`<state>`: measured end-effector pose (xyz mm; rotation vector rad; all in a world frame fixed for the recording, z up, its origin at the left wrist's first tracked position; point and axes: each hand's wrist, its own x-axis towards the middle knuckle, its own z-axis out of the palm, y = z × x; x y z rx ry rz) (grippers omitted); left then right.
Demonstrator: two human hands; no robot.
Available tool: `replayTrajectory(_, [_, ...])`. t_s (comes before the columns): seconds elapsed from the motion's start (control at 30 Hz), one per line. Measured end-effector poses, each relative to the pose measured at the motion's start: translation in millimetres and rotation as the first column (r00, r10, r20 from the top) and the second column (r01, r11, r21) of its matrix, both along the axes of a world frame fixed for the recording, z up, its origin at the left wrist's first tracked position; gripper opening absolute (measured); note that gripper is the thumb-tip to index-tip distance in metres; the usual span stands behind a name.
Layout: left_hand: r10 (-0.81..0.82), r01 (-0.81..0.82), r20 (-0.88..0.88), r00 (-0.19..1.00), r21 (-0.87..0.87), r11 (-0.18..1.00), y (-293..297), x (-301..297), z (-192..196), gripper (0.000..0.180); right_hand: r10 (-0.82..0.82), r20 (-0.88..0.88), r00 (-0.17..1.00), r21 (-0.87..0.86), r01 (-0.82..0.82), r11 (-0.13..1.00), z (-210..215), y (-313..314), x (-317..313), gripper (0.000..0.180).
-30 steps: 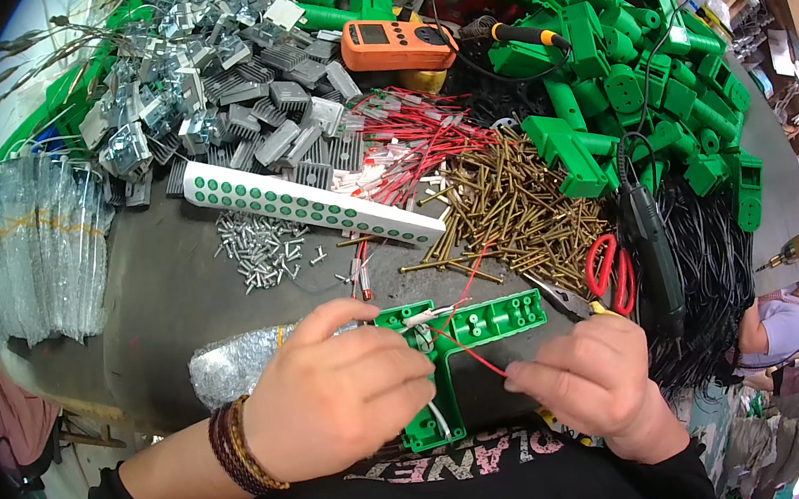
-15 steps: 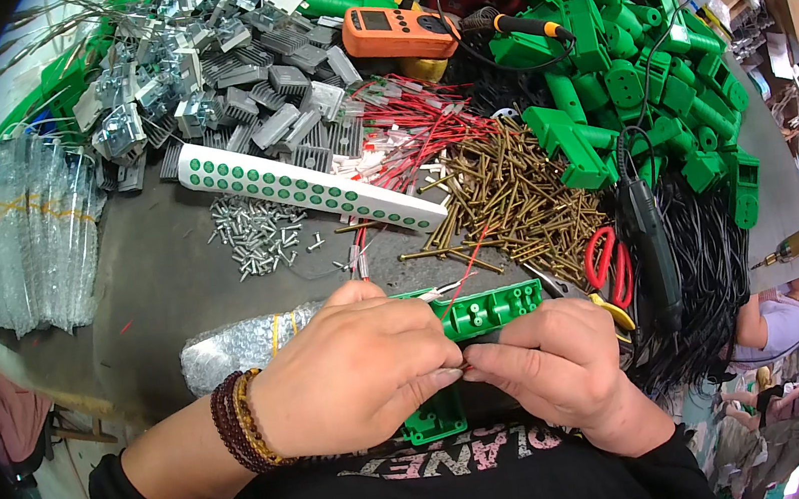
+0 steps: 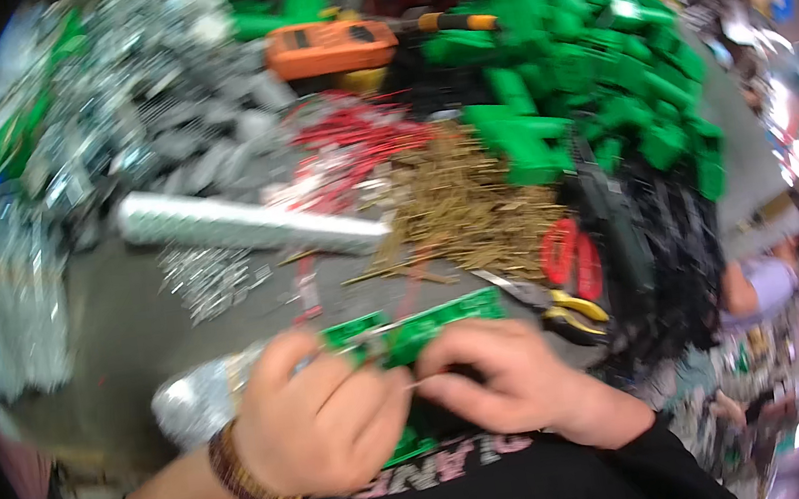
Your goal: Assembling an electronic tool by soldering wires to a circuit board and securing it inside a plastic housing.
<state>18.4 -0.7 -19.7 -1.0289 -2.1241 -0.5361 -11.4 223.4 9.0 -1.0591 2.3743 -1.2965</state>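
Green moulded plastic for the housing (image 3: 449, 322), low in the centre of the frame, partly hidden behind both hands. Across its upper left part, a pale lead (image 3: 363, 336); rising above, a blurred reddish wire (image 3: 412, 290). In the small gap between the hands, a thin strand (image 3: 426, 382). Right hand (image 3: 497, 373) just right of centre, its grip pinching the strand between thumb and forefinger. Left hand (image 3: 324, 406) to the left, fingers curled, near the strand's other end; cannot tell its grip as pinching or merely resting, for motion blur and hidden fingertips. Around the left wrist, a dark bracelet (image 3: 237, 470).

Beside the left hand, a bundle in clear film (image 3: 193, 408). Right of the housing, pliers with yellow and black handles (image 3: 577, 312); just above, red looped handles (image 3: 572, 259).

Farther up the dark counter (image 3: 116, 322), brass-coloured screws (image 3: 474, 204) in a heap at centre, small silvery screws (image 3: 212, 279) to the left, and a long white strip (image 3: 245, 224) slanting above. Beyond, red wires (image 3: 360, 144), an orange meter (image 3: 330, 49), grey blocks (image 3: 189, 146) and silvery metal parts (image 3: 124, 74) toward the upper left. At upper right, piled green pieces (image 3: 586, 53); below, black cords (image 3: 678, 253).
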Motion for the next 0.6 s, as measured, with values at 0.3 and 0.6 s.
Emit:
replayTrajectory(0.3, [0.01,0.019,0.52,0.854,-0.052,0.998,15,2,22,0.015,-0.042,-0.299,0.953,-0.025,0.037,0.999,-19,2,8,0.014])
replayTrajectory(0.6, [-0.003,0.118,0.523,0.852,-0.187,0.975,30,-7,31,0.016,-0.017,-0.193,0.981,0.01,0.02,1.0,-15,18,13,0.018])
